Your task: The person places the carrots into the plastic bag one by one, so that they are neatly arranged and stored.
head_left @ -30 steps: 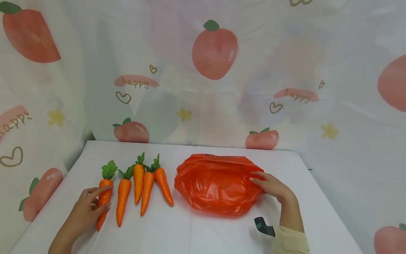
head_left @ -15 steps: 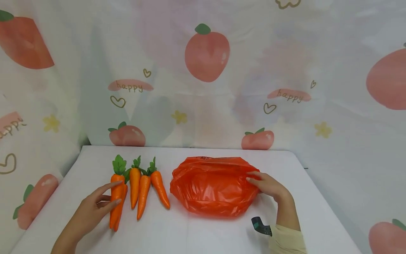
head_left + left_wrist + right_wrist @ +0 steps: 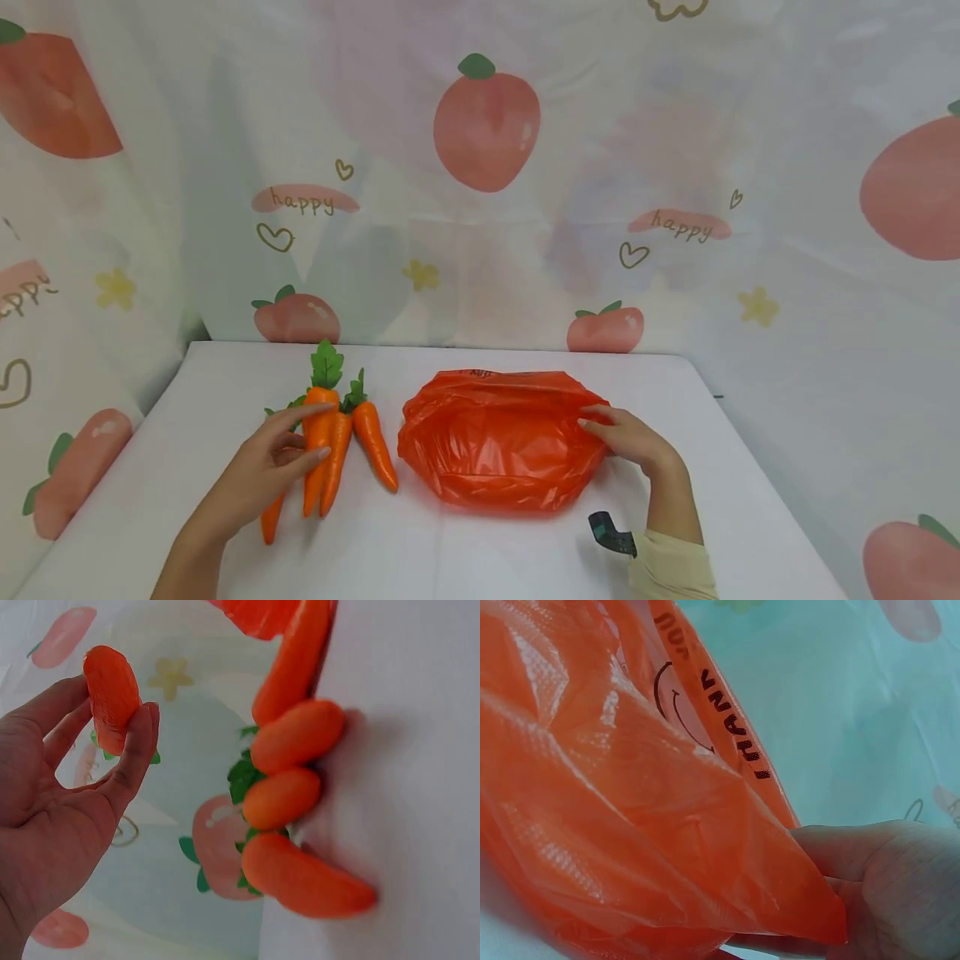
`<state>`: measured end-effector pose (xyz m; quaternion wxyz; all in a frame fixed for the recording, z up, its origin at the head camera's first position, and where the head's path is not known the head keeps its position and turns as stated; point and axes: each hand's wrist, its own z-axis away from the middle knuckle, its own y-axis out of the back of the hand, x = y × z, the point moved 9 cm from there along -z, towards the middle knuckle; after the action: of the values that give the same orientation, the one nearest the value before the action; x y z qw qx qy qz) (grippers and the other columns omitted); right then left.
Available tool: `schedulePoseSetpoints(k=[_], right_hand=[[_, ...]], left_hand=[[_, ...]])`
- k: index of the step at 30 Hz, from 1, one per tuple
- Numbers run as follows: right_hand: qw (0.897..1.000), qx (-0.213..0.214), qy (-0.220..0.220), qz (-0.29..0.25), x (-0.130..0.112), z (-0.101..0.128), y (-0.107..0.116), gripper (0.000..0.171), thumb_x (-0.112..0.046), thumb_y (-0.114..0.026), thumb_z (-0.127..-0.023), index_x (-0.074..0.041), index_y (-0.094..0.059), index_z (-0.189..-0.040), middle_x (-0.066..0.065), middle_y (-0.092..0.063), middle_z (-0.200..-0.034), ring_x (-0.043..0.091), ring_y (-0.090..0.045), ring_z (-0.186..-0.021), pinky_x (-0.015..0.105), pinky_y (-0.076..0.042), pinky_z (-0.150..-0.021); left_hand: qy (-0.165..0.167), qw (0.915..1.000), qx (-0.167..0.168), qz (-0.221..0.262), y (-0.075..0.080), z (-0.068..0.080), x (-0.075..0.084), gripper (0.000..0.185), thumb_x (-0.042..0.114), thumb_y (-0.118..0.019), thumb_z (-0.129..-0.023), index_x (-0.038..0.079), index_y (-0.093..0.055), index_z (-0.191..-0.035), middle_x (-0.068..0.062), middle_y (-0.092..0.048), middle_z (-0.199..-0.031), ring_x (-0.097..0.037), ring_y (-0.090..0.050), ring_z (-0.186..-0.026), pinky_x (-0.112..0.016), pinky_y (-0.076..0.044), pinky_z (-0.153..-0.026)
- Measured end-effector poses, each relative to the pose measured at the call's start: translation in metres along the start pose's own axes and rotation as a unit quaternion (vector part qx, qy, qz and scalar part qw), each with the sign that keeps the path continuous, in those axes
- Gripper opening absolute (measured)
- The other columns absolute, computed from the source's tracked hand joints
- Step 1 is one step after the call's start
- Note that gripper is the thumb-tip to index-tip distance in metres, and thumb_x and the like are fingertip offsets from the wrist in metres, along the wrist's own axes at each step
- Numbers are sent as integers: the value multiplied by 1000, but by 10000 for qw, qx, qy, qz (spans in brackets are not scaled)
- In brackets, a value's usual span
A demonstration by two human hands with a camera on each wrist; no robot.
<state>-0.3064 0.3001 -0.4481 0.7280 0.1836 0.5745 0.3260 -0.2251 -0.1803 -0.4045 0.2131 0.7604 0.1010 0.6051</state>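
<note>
Left hand point(image 3: 266, 471) now pinches one carrot point(image 3: 318, 433), lifted and carried right over the row since a second ago; judged a pickup under way toward the bag. Right hand point(image 3: 630, 439) still grips the orange bag point(image 3: 498, 442) at its right edge, mid-table point(image 3: 450, 550); four carrots point(image 3: 289, 795) stay down.

bag point(image 3: 498, 442): glossy crinkled plastic | carrots point(image 3: 330, 454): smooth, perhaps foam | tablecloth point(image 3: 465, 550): matt

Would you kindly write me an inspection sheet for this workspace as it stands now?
Surface: white table, flat.
Job's things: one carrot lifted; four more carrots lie together on the table; orange bag beside them, mouth held up.
Clutter: nothing seen.
Hands: left hand pinches the lifted carrot; right hand grips the bag's edge.
Cables: nothing seen; dark wrist device.
Surroundings: peach-print cloth behind and at both sides.
</note>
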Motion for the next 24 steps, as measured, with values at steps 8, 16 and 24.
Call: schedulePoseSetpoints(k=[8,16,24], right_hand=[[10000,-26,-35,-13,2,0,-2,53,-32,-60,-104,2,-55,-145,14,-62,-126,28,-58,-105,51,-56,-90],[10000,-5,-14,-2,2,-1,-4,53,-33,-61,-104,1,-56,-145,17,-61,-131,30,-57,-110,53,-55,-92],[10000,-49,26,33,-3,-2,-2,55,-34,-61,-104,1,-55,-145,19,-59,-134,30,-57,-111,54,-54,-94]], left_hand=[[-373,9977,-380,428,-24,-11,32,50,23,-78,-96,32,-59,-142,0,-48,-142,-32,-62,-103,-31,-56,-90],[-160,9910,-1120,710,-63,-17,52,50,27,-76,-97,33,-58,-143,4,-48,-144,-29,-65,-99,-36,-57,-84],[-329,9841,-1582,744,-96,-23,69,49,26,-76,-97,31,-58,-142,4,-50,-143,-27,-64,-98,-36,-58,-86]])
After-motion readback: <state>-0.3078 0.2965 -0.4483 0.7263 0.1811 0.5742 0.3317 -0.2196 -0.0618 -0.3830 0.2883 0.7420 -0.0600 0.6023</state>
